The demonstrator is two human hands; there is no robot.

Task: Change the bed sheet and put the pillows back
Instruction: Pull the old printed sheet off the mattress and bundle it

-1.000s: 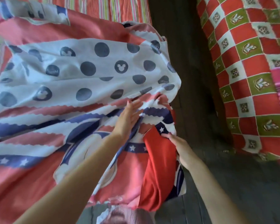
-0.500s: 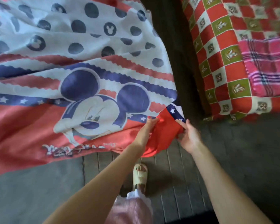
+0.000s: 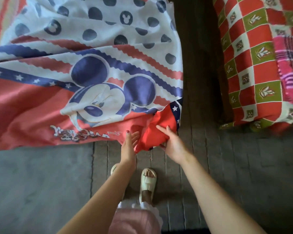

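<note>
While right hand [image 3: 173, 146] grips sheet [image 3: 95, 68] corner, thumb hidden; left hand [image 3: 129, 142] fingers straight, touching hem

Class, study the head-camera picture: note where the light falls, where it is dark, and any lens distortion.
Head view: soft light falls on the cartoon bed sheet and checked bedspread; the gap between the beds lies dark; wide-angle bending curves the bedspread's edge; the right hand gripping the sheet's corner looks sharp.
</note>
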